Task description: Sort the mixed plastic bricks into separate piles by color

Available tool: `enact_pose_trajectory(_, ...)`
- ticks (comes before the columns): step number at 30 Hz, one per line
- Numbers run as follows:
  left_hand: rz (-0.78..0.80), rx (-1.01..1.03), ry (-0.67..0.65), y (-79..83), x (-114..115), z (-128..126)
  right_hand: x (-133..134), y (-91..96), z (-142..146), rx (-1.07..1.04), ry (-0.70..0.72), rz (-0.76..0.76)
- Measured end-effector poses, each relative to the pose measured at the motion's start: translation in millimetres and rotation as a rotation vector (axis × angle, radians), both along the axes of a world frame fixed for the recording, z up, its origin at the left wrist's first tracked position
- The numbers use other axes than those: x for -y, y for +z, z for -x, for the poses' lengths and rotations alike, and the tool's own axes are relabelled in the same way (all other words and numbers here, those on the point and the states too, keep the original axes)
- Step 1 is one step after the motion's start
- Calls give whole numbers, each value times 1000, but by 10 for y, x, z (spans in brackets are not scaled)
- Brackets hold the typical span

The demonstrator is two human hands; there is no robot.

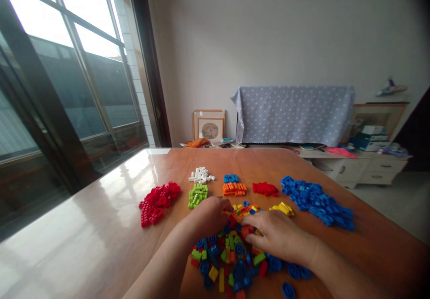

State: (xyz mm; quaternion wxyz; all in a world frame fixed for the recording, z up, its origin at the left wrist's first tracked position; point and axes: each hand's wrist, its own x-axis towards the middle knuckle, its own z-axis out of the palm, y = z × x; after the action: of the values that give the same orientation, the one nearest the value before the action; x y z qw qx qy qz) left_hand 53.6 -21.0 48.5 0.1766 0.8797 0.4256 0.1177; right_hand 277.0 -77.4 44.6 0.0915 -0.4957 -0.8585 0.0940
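Note:
A mixed pile of colored toy building bricks (231, 254) lies on the wooden table in front of me. Over the far side of this pile is my left hand (213, 211), bent downward, with its fingertips mostly hidden behind it. My right hand (277, 235) reaches in from the right, its thumb and fingers apart. Near its fingertips sits an orange-red brick (247, 231); I cannot make out a firm grip on it. Just beyond my left hand are lime-green bricks (198, 195), and orange bricks (234, 189) lie farther back.
Sorted groups surround the pile: red bricks (157, 202) at left, white bricks (200, 174) behind, small blue bricks (230, 178), red pieces (265, 189), yellow pieces (282, 208), and a large blue heap (316, 200) at right. A white cabinet (366, 169) stands beyond the table.

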Motion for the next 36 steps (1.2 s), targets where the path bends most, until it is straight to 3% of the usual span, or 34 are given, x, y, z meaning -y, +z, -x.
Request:
enact_pose_trajectory(5, 7, -40, 10, 6, -16, -5, -87, 6, -90, -17, -59, -5)
enact_pose_trajectory(12, -7, -15, 44, 51, -48, 43, -222, -65, -283, -271, -91, 108)
enact_pose_trajectory(20, 30, 68, 95, 50, -51, 42, -289, -208, -331, -395, -107, 142)
enact_pose_trajectory(26, 32, 135, 47, -11, -34, -7, -362, -310, -308, -552, -125, 193)
enact_pose_trajectory(31, 32, 285, 43, -99, -13, -128, -368, -253, -274, -801, -155, 381)
enact_pose_trajectory(36, -3, 428, 43, -188, 9, -236, -333, -218, -240, -865, -159, 442)
